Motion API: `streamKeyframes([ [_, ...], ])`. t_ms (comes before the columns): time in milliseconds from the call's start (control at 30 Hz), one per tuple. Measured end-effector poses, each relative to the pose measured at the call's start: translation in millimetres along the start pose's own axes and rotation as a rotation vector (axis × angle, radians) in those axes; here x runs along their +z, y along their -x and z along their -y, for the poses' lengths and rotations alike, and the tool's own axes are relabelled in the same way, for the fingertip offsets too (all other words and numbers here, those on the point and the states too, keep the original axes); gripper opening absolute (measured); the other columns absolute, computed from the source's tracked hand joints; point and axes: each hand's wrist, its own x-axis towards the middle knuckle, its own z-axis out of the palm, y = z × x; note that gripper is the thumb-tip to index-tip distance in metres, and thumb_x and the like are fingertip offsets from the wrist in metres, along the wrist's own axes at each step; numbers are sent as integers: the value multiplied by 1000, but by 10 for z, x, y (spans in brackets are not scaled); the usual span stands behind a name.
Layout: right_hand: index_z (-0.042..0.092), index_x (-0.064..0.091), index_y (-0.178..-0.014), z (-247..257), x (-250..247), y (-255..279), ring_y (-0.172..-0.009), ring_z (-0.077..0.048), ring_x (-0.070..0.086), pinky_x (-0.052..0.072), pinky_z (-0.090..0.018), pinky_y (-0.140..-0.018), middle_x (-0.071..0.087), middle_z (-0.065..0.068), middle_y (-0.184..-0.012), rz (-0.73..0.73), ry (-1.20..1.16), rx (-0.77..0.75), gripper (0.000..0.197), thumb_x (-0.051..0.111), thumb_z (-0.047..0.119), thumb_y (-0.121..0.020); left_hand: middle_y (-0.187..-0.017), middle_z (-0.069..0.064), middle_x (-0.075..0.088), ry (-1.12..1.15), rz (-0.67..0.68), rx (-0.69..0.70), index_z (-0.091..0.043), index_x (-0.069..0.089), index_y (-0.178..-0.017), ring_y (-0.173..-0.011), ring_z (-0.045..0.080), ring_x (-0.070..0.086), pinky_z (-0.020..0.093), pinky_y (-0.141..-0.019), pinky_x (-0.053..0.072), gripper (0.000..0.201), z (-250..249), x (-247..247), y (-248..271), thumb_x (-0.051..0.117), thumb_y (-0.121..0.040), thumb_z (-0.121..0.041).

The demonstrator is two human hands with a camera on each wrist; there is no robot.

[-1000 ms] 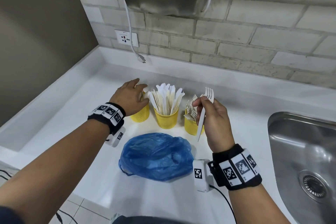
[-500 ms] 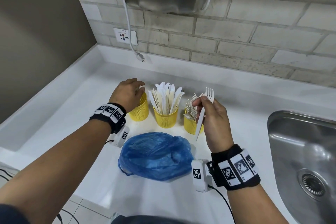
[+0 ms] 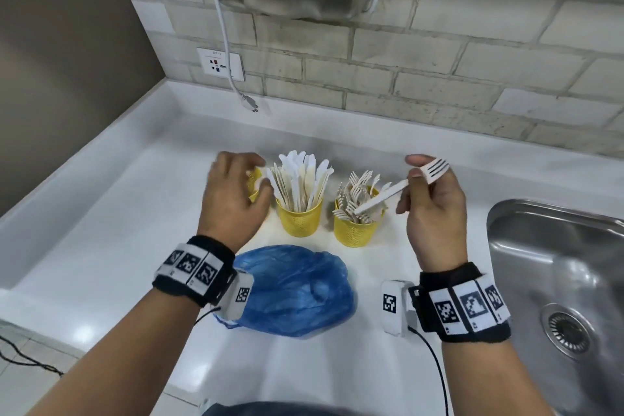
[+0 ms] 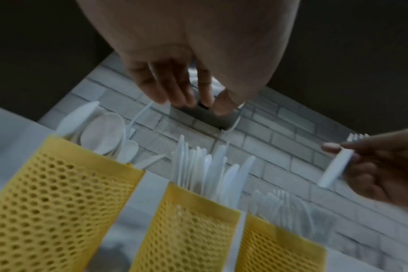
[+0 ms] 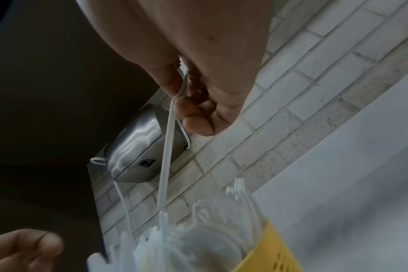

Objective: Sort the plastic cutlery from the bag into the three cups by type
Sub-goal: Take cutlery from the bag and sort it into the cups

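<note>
1. The right hand (image 3: 435,213) pinches 1 white fork (image 3: 401,191) near its tined head, between thumb and fingers. The handle slopes down toward the fork cup (image 3: 356,229), so it appears lined up to drop in handle-first like the forks already standing there.
2. The left hand (image 3: 233,199) hovers over the spoon cup (image 4: 58,198) at the left end of the row. Its fingers are loosely curled and, in the left wrist view, hold nothing, which suggests it has just let go of a piece.
3. The knife cup (image 3: 299,221) stands in the middle. Each of the 3 yellow mesh cups keeps 1 type, heads up, so the types can be told apart at a glance.
4. The blue bag (image 3: 293,290) lies crumpled on the white table (image 3: 111,233), just in front of the cups, within easy reach of both hands. Whether any cutlery is left inside cannot be told.
5. A steel sink (image 3: 557,280) sits to the right, apart from the work.
</note>
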Motion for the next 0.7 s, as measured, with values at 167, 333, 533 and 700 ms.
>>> streamKeyframes([
  [167, 11, 60, -113, 0, -101, -116, -58, -20, 49, 43, -19, -61, 48, -11, -67, -78, 86, -150, 20, 41, 11, -109, -98, -5, 67, -21, 271, 127, -19, 70, -108, -93, 15, 60, 30, -82, 51, 19, 17, 276, 270, 71, -89, -17],
  [333, 19, 64, -119, -208, -80, -226, -84, -24, 63, 50, -35, -80, 65, -7, -97, -8, 390, -252, 25, 44, 22, -105, -107, -1, 72, -94, 324, 113, -18, 74, -113, -102, 21, 62, 28, -87, 47, 23, 64, 458, 367, 73, -90, -15],
  [533, 10, 61, -126, -334, 56, -260, -93, -30, 63, 46, -31, -81, 68, -12, -110, 108, 685, -282, 28, 47, 9, -102, -100, -3, 74, -83, 286, 109, -19, 79, -102, -96, 21, 65, 26, -82, 49, 14, 76, 466, 309, 72, -92, -12],
  [700, 11, 55, -136, -387, 165, -233, -109, -44, 54, 51, -53, -86, 57, -19, -122, 184, 974, -175, 45, 31, 30, -103, -99, -4, 75, -93, 281, 91, -20, 79, -100, -95, 21, 64, 24, -80, 45, 14, 62, 435, 294, 72, -92, -12],
])
